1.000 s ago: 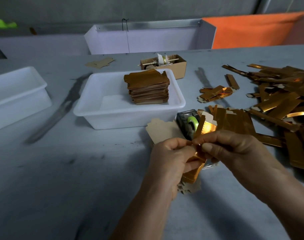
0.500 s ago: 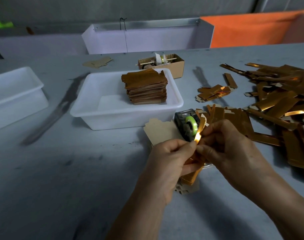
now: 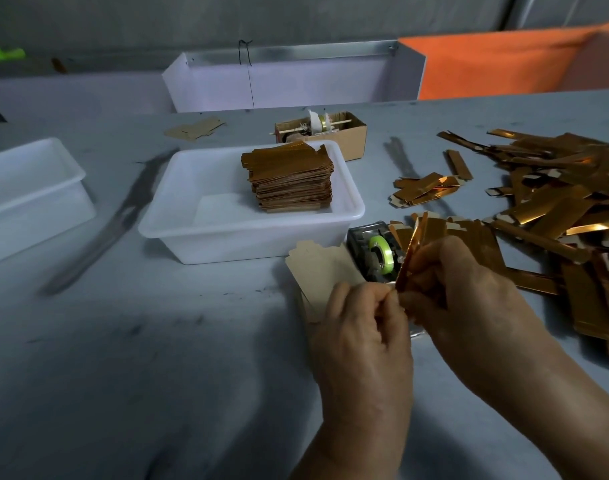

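Observation:
My left hand (image 3: pixel 361 327) and my right hand (image 3: pixel 465 292) meet above the table's near middle and pinch a folded gold foil card (image 3: pixel 411 251) between them. The card stands almost upright, its top edge above my fingers. Its lower part is hidden behind my hands. Just behind it sits a grey tape dispenser (image 3: pixel 372 251) with a green roll. A flat beige card blank (image 3: pixel 316 268) lies to the left of the dispenser, partly under my left hand.
A white tub (image 3: pixel 178 223) holds a stack of gold cards (image 3: pixel 291 181). Another white tub (image 3: pixel 26 195) stands at the left. Loose gold cards (image 3: pixel 555 209) cover the right side. A small cardboard box (image 3: pixel 351 133) sits behind the tub, with a white tray (image 3: pixel 289 81) further back.
The gold card has been turned up from low and slanted to nearly upright between my fingers. Both hands shifted slightly; the view drifted a little.

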### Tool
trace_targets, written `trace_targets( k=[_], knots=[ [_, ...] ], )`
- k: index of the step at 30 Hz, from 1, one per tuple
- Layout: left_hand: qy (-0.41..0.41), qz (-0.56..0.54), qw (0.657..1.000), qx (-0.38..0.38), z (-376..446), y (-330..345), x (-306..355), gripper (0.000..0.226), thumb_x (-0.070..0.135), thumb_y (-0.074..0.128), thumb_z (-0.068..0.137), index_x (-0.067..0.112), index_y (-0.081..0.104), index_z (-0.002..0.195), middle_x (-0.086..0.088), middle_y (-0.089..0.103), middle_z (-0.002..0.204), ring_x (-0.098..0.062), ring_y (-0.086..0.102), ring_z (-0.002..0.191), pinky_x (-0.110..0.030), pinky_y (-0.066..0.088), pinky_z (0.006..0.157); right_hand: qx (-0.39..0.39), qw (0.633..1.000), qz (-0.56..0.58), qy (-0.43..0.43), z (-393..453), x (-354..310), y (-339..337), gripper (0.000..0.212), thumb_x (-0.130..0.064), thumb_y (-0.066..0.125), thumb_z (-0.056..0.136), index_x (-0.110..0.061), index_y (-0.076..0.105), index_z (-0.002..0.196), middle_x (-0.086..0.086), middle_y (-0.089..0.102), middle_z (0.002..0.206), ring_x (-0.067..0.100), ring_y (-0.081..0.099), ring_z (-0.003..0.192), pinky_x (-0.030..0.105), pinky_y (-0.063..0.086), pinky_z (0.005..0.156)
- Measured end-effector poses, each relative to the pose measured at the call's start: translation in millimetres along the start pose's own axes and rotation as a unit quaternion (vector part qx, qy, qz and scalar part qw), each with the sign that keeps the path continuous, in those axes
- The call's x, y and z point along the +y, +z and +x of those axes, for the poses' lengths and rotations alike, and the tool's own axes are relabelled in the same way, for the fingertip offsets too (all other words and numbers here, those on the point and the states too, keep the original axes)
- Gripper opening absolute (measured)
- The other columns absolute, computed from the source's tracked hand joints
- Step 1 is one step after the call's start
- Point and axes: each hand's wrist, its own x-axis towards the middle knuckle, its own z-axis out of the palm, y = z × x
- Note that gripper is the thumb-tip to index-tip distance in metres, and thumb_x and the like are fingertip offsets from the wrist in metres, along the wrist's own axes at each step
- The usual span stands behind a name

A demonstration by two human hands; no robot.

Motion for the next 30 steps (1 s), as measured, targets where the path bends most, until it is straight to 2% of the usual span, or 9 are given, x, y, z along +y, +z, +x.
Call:
trace_targets(
  k=[3,6,10,15,20,23,26,28,30],
  knots=[
    [0.009,-0.006,1.0,0.016,-3.5,2.8,-2.3,0.009,0.015,0.064,0.082,0.012,0.07,0.077,0.001,0.061,0.073,-0.011,0.059,0.056,-0.023,0.051,0.048,-0.018,1.0,-0.011,0.011,-1.7,-1.1,-1.0,0.031,-0.025,0.06,0.085,-0.028,0.033,0.1,-0.013,0.051,0.083,0.007,0.054,0.075,0.012,0.042,0.055],
    [-0.043,-0.061,0.997,0.015,-5.5,2.2,-6.9,0.008,0.012,0.066,0.084,0.013,0.07,0.078,0.002,0.063,0.074,-0.007,0.06,0.061,-0.015,0.049,0.055,-0.023,0.998,-0.038,0.034,1.0,-0.8,0.5,0.035,-0.034,0.063,0.081,-0.027,0.035,0.102,-0.012,0.051,0.081,0.009,0.056,0.075,0.012,0.041,0.055],
    [-0.149,-0.168,0.974,-0.013,1.2,-4.3,-9.9,0.009,0.016,0.066,0.087,0.022,0.068,0.082,-0.001,0.07,0.08,-0.013,0.069,0.073,-0.034,0.058,0.066,-0.038,0.997,-0.059,0.036,3.9,8.4,-0.5,0.031,-0.052,0.058,0.069,-0.034,0.036,0.081,-0.012,0.05,0.065,0.0,0.053,0.056,0.011,0.035,0.044],
    [-0.231,-0.223,0.945,-0.062,11.2,-13.4,-6.2,0.013,0.019,0.065,0.088,0.029,0.068,0.08,0.003,0.073,0.08,-0.013,0.071,0.076,-0.031,0.06,0.071,-0.044,0.975,0.186,0.114,2.3,18.4,-1.5,0.046,-0.067,0.05,0.053,-0.035,0.051,0.087,-0.01,0.062,0.082,0.006,0.061,0.075,0.017,0.044,0.057],
    [-0.254,-0.232,0.932,-0.116,10.1,-17.6,-3.9,0.016,0.017,0.064,0.09,0.028,0.069,0.08,0.006,0.073,0.079,-0.013,0.072,0.076,-0.027,0.06,0.068,-0.098,0.927,0.333,0.143,-0.7,15.5,11.8,0.032,-0.04,0.066,0.062,-0.016,0.063,0.084,0.002,0.061,0.07,0.002,0.059,0.061,0.009,0.045,0.051],
    [-0.257,-0.218,0.931,-0.143,12.8,-19.8,-6.1,0.022,0.015,0.063,0.091,0.037,0.064,0.086,0.006,0.072,0.08,-0.011,0.072,0.074,-0.024,0.059,0.066,-0.114,0.902,0.381,0.167,0.7,21.1,15.3,0.017,-0.026,0.064,0.071,-0.013,0.066,0.081,0.005,0.067,0.076,0.015,0.065,0.077,0.026,0.05,0.072],
    [-0.297,-0.218,0.913,-0.177,18.3,-21.5,-13.6,0.036,0.021,0.064,0.09,0.044,0.046,0.111,0.004,0.071,0.084,-0.009,0.072,0.07,-0.024,0.059,0.061,-0.133,0.9,0.379,0.172,1.2,24.1,17.4,0.009,-0.017,0.06,0.081,-0.015,0.068,0.084,0.004,0.07,0.08,0.017,0.066,0.08,0.033,0.048,0.08],
    [-0.306,-0.165,0.914,-0.209,23.0,-24.7,-19.6,0.032,0.034,0.061,0.091,0.036,0.044,0.117,0.006,0.071,0.087,-0.006,0.071,0.073,-0.032,0.061,0.065,-0.134,0.899,0.377,0.178,3.9,27.1,17.5,0.014,-0.015,0.054,0.087,-0.019,0.067,0.088,0.001,0.07,0.08,0.012,0.066,0.078,0.028,0.046,0.075],
    [-0.235,-0.03,0.951,-0.199,26.0,-29.0,-29.8,0.025,0.044,0.054,0.091,0.026,0.056,0.108,0.008,0.07,0.087,-0.005,0.069,0.077,-0.037,0.059,0.071,-0.106,0.9,0.373,0.197,11.5,31.7,15.1,0.018,-0.016,0.05,0.091,-0.029,0.061,0.092,-0.004,0.067,0.082,0.012,0.063,0.079,0.025,0.044,0.072]
  ],
)
